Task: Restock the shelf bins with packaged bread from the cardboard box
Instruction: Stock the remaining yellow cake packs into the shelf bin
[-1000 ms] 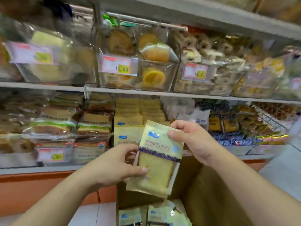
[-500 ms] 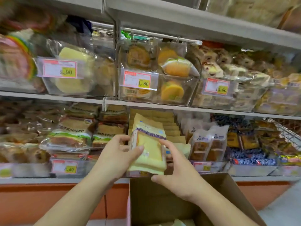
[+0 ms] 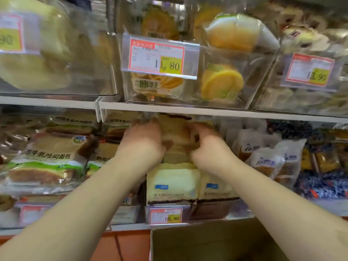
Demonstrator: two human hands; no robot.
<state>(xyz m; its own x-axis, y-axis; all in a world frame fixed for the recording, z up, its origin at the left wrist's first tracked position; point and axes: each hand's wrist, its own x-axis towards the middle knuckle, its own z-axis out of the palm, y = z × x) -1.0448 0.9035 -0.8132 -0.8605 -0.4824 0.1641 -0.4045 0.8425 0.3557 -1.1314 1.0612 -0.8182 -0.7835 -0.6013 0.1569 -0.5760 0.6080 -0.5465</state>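
Gripping the soft, light bread packet (image 3: 176,140) by its side edges, left hand (image 3: 143,142) and right hand (image 3: 205,146) are easing it into the shelf bin (image 3: 212,211), avoiding squashing

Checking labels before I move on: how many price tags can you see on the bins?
5: far-left upper bin, middle upper bin, right upper bin, lower-left bin, lower middle bin. Others may be out of frame.

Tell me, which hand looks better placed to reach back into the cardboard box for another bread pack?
Probably the right hand: its forearm passes directly above the cardboard box, while the left hand reaches in from beside it. Both hold the bread pack.
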